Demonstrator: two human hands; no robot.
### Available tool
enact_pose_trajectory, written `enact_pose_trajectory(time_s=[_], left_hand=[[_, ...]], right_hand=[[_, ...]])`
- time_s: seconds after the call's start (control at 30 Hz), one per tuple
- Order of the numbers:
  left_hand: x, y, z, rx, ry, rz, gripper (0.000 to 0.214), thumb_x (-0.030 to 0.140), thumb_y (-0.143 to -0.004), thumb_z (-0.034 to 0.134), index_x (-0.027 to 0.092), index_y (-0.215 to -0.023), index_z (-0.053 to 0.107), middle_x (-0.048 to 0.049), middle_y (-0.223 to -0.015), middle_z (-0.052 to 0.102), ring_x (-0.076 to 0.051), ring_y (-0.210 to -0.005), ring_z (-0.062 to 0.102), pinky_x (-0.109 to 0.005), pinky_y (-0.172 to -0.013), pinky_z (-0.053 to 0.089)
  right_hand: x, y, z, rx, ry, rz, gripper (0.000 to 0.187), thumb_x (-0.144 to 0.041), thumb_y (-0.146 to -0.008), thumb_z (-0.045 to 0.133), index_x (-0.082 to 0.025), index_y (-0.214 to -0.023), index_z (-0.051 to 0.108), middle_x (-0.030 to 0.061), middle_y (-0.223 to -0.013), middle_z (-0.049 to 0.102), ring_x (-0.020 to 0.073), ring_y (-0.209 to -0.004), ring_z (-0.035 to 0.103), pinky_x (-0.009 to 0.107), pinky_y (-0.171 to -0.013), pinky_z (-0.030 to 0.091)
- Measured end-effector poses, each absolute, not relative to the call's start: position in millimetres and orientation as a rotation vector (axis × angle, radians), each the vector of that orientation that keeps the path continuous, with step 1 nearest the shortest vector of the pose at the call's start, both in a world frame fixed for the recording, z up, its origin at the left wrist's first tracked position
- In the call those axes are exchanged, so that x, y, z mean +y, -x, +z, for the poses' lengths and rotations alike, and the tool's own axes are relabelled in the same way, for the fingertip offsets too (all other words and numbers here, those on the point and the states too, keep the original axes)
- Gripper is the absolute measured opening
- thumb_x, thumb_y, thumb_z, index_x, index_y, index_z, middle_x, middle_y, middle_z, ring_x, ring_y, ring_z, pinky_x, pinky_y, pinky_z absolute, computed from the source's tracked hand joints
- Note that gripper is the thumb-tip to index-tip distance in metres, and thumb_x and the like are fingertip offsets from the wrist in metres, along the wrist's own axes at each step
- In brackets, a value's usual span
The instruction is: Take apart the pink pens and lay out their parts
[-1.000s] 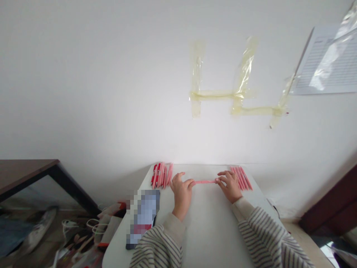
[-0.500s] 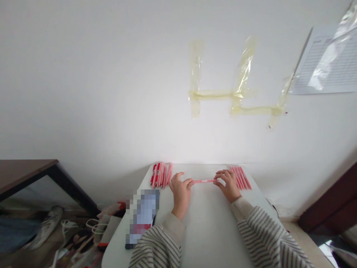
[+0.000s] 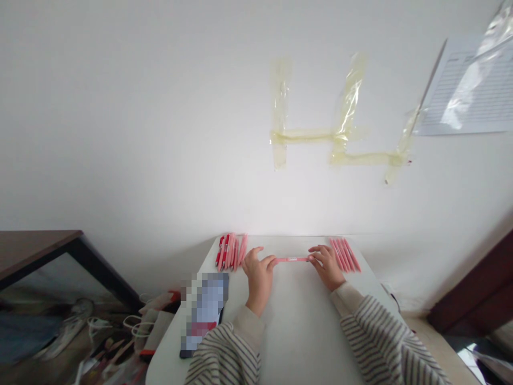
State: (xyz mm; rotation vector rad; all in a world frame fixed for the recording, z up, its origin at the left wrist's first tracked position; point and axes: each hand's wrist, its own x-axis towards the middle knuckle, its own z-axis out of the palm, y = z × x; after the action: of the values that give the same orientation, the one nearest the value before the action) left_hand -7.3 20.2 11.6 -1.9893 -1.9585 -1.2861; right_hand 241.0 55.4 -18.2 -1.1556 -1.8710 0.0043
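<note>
A pink pen [image 3: 292, 259] is held level just above the white table [image 3: 296, 326], one end pinched in each hand. My left hand [image 3: 257, 275] grips its left end between thumb and fingers. My right hand [image 3: 327, 263] grips the right end the same way. To the left of my left hand lies a bundle of red and pink pens [image 3: 231, 250]. Right of my right hand lies a row of pink pens [image 3: 345, 254].
A dark phone [image 3: 205, 310] lies on the table's left edge. Left of the table stand a dark wooden table [image 3: 40, 251] and a heap of cables and shoes on the floor [image 3: 80, 342]. Tape strips [image 3: 316, 136] and a sheet of paper [image 3: 468, 91] hang on the white wall ahead.
Both hands keep hold of the pink pen. Hands and pen sit very slightly higher in the picture; nothing else has moved.
</note>
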Motion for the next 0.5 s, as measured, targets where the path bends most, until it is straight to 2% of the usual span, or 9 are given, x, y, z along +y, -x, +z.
enact_pose_trajectory(time_s=[0.5], left_hand=[[19.5,6.5,12.0,-1.981,1.982,-1.269,0.01,0.029,-0.081,0.074,0.033,-0.088,0.081,-0.006,-0.126,0.06,-0.029,-0.124,0.049,-0.053,-0.109,0.038]], right_hand=[[55.7,-242.4,-14.0,-1.877,1.148,-0.012,0.024,-0.044,-0.097,0.056,-0.027,-0.095,0.073,0.0079,-0.106,0.072,0.0291,-0.114,0.057,0.05,-0.1,0.046]])
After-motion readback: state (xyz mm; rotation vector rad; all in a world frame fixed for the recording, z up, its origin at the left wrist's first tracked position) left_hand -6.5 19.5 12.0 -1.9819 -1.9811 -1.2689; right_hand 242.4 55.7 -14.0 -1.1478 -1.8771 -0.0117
